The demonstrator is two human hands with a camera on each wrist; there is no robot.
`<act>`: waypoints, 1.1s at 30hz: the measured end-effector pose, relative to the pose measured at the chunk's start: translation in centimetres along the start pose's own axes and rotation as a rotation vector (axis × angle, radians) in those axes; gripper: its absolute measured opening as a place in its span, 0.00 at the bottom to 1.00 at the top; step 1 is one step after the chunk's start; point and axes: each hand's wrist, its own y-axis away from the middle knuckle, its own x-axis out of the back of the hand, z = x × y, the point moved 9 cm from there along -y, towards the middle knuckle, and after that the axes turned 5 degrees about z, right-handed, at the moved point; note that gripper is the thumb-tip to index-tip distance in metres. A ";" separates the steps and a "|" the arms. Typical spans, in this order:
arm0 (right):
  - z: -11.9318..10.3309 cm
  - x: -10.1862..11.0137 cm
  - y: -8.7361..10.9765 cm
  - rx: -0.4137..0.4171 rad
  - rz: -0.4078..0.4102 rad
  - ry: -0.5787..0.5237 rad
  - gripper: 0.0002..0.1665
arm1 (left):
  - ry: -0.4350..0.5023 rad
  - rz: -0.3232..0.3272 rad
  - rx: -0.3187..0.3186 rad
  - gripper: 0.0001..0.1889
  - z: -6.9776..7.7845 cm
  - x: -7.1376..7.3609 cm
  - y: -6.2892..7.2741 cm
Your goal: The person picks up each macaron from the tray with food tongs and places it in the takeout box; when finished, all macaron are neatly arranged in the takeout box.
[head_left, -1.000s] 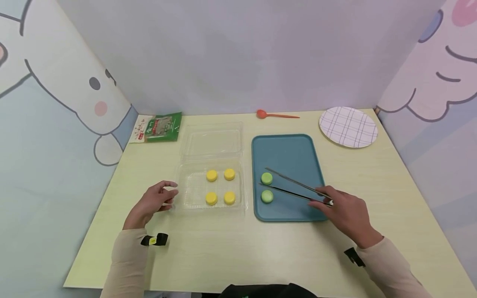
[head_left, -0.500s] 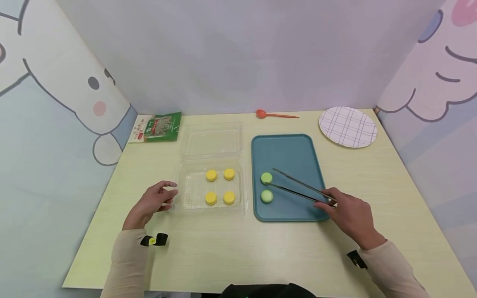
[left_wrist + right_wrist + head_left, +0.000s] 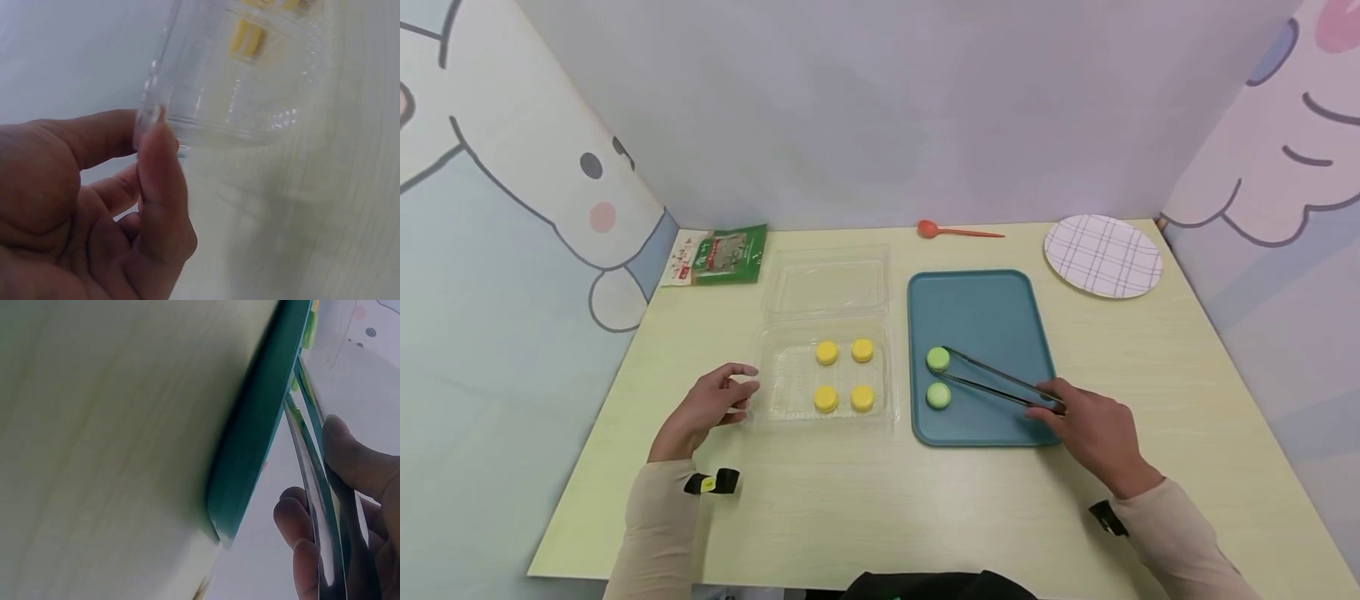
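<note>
My right hand (image 3: 1093, 433) grips long, slim metal tongs (image 3: 320, 506), shaped like tweezers. Their tips straddle the farther green macaron (image 3: 937, 358) on the blue tray (image 3: 973, 304); contact with it cannot be made out. A second green macaron (image 3: 938, 396) lies just in front of it, outside the tips. On the left, my left hand (image 3: 711, 404) pinches the near left rim of a clear plastic box (image 3: 206, 94) between thumb and finger. Several yellow macarons (image 3: 826, 398) sit inside the box in two rows, and its lid (image 3: 827, 282) lies folded back.
A green food packet (image 3: 730, 255) lies at the far left of the table (image 3: 850, 500). Behind the tray is an orange-red spoon (image 3: 928, 229). A checked white plate (image 3: 1103, 256) stands at the far right. Walls close off the back and both sides.
The tongs first shift right, then come back left with their tips nearer together, now on either side of the farther green macaron. My left hand stays at the box.
</note>
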 end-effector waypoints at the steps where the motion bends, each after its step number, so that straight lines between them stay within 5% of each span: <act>1: 0.0 0.0 0.0 0.004 -0.001 0.001 0.27 | 0.000 0.001 -0.001 0.23 0.1 0.0 0.0; 25: -0.5 0.4 -0.5 0.070 0.062 -0.003 0.25 | -0.009 0.013 0.001 0.22 0.1 0.1 -0.1; 33: -1.3 0.9 -1.4 0.103 0.103 -0.018 0.44 | -0.008 0.010 0.001 0.22 0.2 0.0 0.1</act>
